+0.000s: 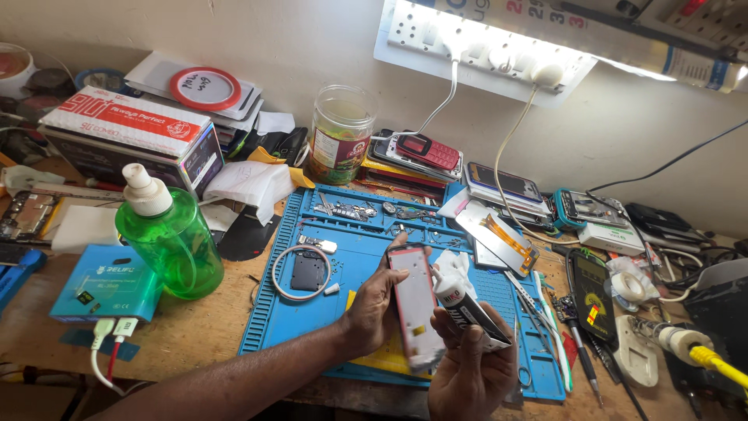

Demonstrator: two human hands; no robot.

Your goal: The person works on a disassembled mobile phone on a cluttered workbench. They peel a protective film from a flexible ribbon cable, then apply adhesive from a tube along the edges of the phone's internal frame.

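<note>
Over the blue work mat [312, 327] on the wooden counter [210, 320], the left hand [372, 312] holds a phone frame [414, 308] upright by its long edge, its grip clamped on the left side with the thumb at the top corner. The right hand [467, 366] is closed around a black glue tube [467, 312], whose white nozzle meets the frame's right edge near the top.

To do this well, I judge that the nozzle should ride the rim at a steady tilt, with light, even pressure on the tube so the bead stays thin, while the left hand keeps the frame from twisting. The frame is blurred, so any glue line cannot be made out.

Counted: one frame, one tube, and one green pump bottle [175, 242] to the left. One glass jar [340, 134] stands at the back beside one red keypad phone [427, 152]. One small black part [308, 270] lies on the mat inside one thin wire loop [274, 273].
</note>
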